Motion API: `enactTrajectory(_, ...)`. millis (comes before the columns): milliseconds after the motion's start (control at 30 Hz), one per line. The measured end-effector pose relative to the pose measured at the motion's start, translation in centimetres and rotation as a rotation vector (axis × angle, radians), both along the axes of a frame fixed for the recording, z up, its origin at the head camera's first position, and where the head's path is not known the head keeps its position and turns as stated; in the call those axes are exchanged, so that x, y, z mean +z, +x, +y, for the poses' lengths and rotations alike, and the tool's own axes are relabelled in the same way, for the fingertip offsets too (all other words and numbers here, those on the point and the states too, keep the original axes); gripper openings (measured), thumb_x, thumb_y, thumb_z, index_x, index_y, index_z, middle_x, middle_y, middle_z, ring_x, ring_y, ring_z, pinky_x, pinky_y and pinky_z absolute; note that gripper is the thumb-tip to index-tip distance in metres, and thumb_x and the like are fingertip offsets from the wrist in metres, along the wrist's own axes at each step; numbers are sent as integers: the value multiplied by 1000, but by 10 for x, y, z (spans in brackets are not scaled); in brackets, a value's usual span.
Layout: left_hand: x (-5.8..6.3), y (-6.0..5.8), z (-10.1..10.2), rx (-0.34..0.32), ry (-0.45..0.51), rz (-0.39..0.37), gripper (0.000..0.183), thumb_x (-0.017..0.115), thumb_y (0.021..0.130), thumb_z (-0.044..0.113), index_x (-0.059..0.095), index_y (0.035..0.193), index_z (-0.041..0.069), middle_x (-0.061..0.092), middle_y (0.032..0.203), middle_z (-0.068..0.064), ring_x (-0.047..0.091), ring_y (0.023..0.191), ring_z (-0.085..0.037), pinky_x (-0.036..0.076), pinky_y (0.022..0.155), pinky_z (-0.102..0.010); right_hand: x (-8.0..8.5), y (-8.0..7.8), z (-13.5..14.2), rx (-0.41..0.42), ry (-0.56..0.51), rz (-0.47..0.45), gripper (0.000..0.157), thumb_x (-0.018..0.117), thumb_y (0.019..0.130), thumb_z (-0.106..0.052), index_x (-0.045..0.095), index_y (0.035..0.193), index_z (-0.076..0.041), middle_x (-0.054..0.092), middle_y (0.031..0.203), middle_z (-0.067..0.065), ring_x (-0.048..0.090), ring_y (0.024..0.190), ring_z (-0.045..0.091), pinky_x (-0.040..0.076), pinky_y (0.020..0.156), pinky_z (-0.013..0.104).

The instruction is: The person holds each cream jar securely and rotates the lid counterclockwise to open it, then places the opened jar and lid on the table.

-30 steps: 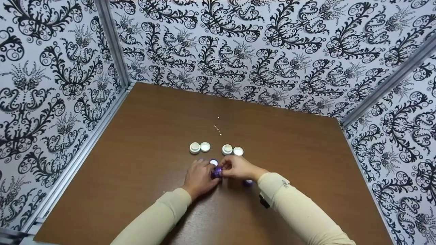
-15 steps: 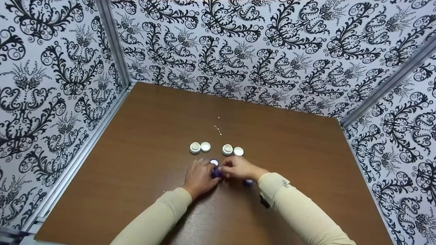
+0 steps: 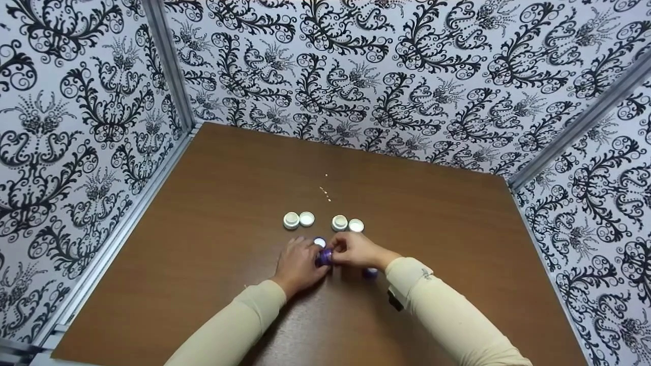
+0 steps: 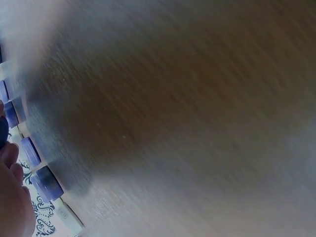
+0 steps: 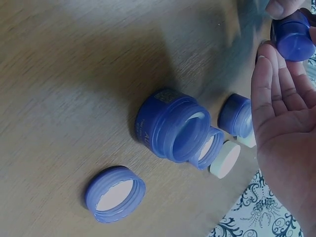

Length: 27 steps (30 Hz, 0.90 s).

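My left hand (image 3: 301, 265) grips a small purple-blue jar (image 3: 324, 257) just above the table. From the other side, my right hand (image 3: 360, 250) holds the jar with thumb and fingertips. In the right wrist view the jar (image 5: 296, 38) sits between a thumb and the right fingers (image 5: 291, 89). An open blue jar (image 5: 173, 126) stands below it, and a blue screw lid (image 5: 116, 195) lies inside-up nearby. Only a dark part of the held jar (image 4: 3, 131) shows at the left wrist view's edge.
Beyond the hands stand two open white jars (image 3: 291, 220) (image 3: 339, 223), each beside an upturned white lid (image 3: 306, 219) (image 3: 356, 225). A blue lid (image 3: 319, 242) lies past the left fingers. Small pale crumbs (image 3: 325, 192) dot the brown table (image 3: 244, 178); patterned walls enclose it.
The right fingers shift slightly at the purple-blue jar, which shows more of its side now than half a second ago. The left hand stays put, as do the other jars and lids.
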State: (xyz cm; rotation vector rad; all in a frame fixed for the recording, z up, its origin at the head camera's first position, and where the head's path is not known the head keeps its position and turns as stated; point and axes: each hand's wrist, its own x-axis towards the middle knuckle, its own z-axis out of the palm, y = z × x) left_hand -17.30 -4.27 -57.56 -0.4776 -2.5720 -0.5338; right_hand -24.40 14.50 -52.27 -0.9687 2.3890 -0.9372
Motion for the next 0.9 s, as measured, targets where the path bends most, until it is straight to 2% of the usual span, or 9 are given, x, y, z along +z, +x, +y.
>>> enactTrajectory(433, -2, -1, 0, 0, -12, -7, 39, 80, 71, 44, 74, 89, 10, 69, 89, -2, 59, 85, -25, 47, 83, -41, -2, 0, 0, 7, -70, -63, 23, 69, 78, 1, 66, 100, 2, 70, 88, 6, 68, 83, 16, 55, 76, 29)
enactTrajectory(600, -3, -3, 0, -3, -8, -10, 38, 81, 70, 43, 73, 86, 10, 67, 86, -1, 58, 81, -24, 47, 80, -40, 1, 1, 0, -8, -51, -50, 21, 69, 81, -4, 67, 102, 1, 70, 89, 5, 67, 83, 15, 54, 77, 28)
enactTrajectory(733, -2, -4, 0, -3, -5, -10, 38, 82, 70, 42, 73, 86, 10, 67, 85, -1, 58, 81, -24, 46, 79, -40, 2, 2, 0, -27, -24, -40, 19, 66, 87, -12, 70, 102, -1, 71, 86, 1, 68, 79, 18, 51, 70, 26)
enactTrajectory(833, -1, -3, 0, -4, -10, -4, 38, 81, 71, 44, 73, 87, 10, 67, 86, -1, 58, 81, -24, 47, 80, -40, 1, 2, 0, -26, -12, -69, 18, 63, 92, -15, 71, 100, -1, 71, 80, 2, 69, 73, 23, 50, 62, 23)
enactTrajectory(900, -1, -3, 0, -6, -10, -2, 38, 81, 72, 44, 72, 86, 10, 66, 86, -1, 58, 81, -24, 47, 80, -40, 0, 1, 1, -23, 2, -80, 19, 63, 94, -18, 71, 98, -1, 70, 76, 3, 69, 69, 22, 48, 59, 22)
